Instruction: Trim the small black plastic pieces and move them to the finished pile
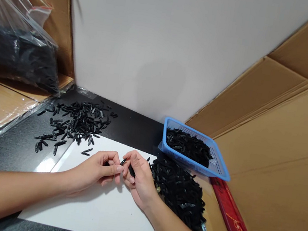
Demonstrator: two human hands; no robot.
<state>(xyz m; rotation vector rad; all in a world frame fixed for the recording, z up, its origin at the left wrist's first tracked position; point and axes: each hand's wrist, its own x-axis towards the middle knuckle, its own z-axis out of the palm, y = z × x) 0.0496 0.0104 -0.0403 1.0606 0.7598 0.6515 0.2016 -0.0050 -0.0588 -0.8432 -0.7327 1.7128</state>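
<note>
Above a white sheet [97,208], my left hand [100,167] and my right hand [139,176] meet, fingers closed. Between their fingertips is a small, slim black piece [123,162], which both hands pinch. A second dark piece [132,171] shows inside the curled fingers of my right hand. Something dark also shows behind my left thumb, mostly hidden. Beyond my left hand lies a loose scatter of slim, glossy black pieces [82,121], a few of them on the sheet. Close by my right hand is a dense heap of similar black pieces [180,189]. Their exact kind is too small to tell.
A blue plastic basket [193,165] holding more black pieces stands behind the right heap. A red flat packet [231,211] lies at right. A clear zip bag [25,50] of dark contents sits at left. Cardboard walls [288,126] and a white back panel [167,35] enclose the dark tabletop.
</note>
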